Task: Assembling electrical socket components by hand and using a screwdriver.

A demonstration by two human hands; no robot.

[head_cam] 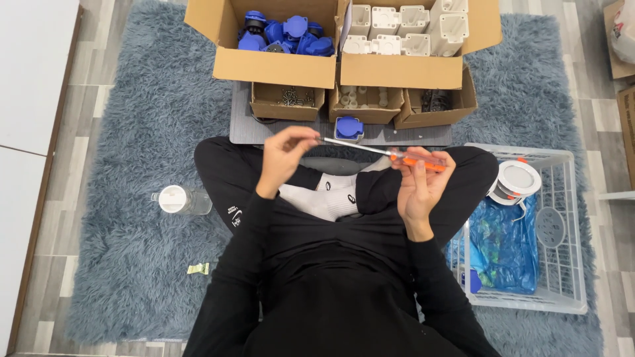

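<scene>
Right hand: the right hand (420, 178) is gripping the orange handle of the screwdriver (383, 153), fingers curled round it and palm turned up toward the camera; it is hovering over the right knee
Left hand: the left hand (286, 153) is pinching at the metal tip end of the shaft, thumb and fingertips closed together; whether a screw is sitting between them is too small to tell
Where the tool is: the screwdriver is lying almost level in the air between both hands, above the crossed legs and just in front of the dark tray (410, 135); the single blue part (348, 127) is resting on that tray just beyond the shaft, apart from it
Slip risk: I judge that anything small pinched at the tip could be dropping into the shaggy grey-blue rug (126, 158) if the fingers are loosening; the long pile would be hiding it
Prick risk: the left fingertips are sitting right at the point, so a push from the right hand along the shaft could be jabbing them
Knock risk: the small box of screws (288, 100) is standing near, so a swing of the shaft could be tipping it
How the tool looks: a slim bright steel shaft, straight and catching light; a translucent orange handle, narrow and smooth; a light tool, easy to roll in the fingers
</scene>
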